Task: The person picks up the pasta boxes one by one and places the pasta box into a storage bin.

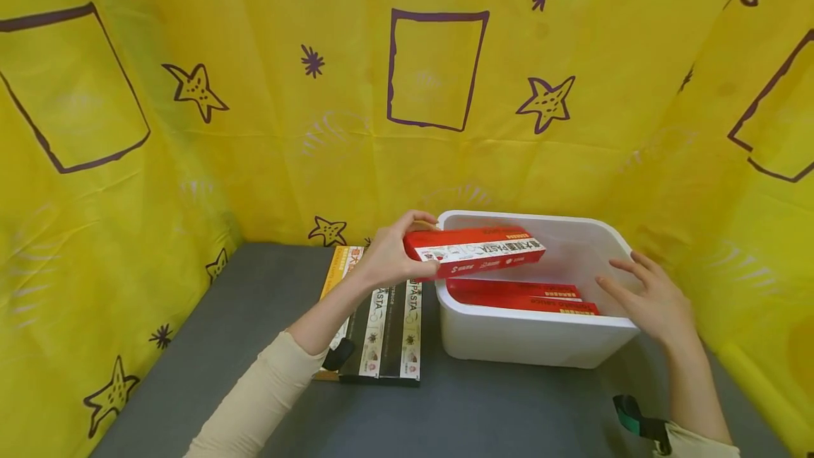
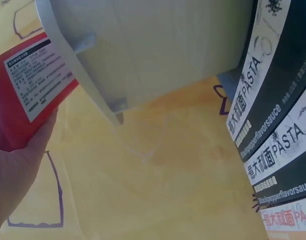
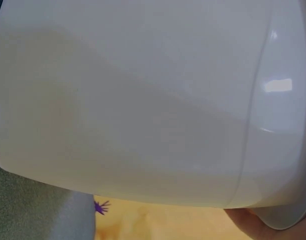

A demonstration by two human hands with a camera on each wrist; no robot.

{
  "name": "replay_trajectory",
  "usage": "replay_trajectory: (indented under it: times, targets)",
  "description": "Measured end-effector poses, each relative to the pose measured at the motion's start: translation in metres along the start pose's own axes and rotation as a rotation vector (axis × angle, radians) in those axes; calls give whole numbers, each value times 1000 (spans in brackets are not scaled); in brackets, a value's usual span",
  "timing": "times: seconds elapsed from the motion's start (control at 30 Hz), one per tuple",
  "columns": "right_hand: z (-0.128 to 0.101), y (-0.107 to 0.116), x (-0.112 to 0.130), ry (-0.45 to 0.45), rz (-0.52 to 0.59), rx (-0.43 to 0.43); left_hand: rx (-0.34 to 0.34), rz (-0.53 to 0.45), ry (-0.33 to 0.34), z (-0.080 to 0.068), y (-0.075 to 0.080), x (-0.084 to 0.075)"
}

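My left hand [image 1: 388,253] grips the left end of a red pasta box [image 1: 483,249], thumb on the near side and fingers behind. The box hangs tilted over the left part of a white plastic bin [image 1: 534,334], and its label side shows in the left wrist view. Inside the bin lie red pasta boxes [image 1: 518,295] along the near wall. At the bin's right end is my right hand [image 1: 655,299], its fingers spread above the rim and holding nothing. The right wrist view is mostly filled by the bin's outer wall [image 3: 143,110].
Left of the bin, black pasta boxes [image 1: 391,345] lie side by side on the grey table [image 1: 254,324], beside a yellow-orange pasta box [image 1: 337,267]. A yellow patterned curtain [image 1: 267,161] stands behind the table and along both sides.
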State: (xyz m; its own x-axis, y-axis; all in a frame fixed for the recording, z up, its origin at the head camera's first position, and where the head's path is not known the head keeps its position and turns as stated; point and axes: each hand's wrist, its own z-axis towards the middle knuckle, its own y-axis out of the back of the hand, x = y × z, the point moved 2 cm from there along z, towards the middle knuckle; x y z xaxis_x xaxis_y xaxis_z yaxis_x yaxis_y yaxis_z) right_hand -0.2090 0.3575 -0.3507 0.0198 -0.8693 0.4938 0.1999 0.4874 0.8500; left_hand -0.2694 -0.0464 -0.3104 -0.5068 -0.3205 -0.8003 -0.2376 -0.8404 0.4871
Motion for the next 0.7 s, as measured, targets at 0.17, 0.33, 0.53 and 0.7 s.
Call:
replay_trajectory:
  times: [0.17,0.33,0.53,0.7]
  targets:
    - [0,0,0,6,-6,-2,11,-27,1,17,-8,2]
    - [0,-1,-1,1,-12,-6,17,-73,15,32,-16,5]
    - [0,-1,-1,-7,-14,-2,59,-40,25,45,-26,10]
    - [-1,-1,1,-6,-8,-4,114,18,-3,52,-32,14]
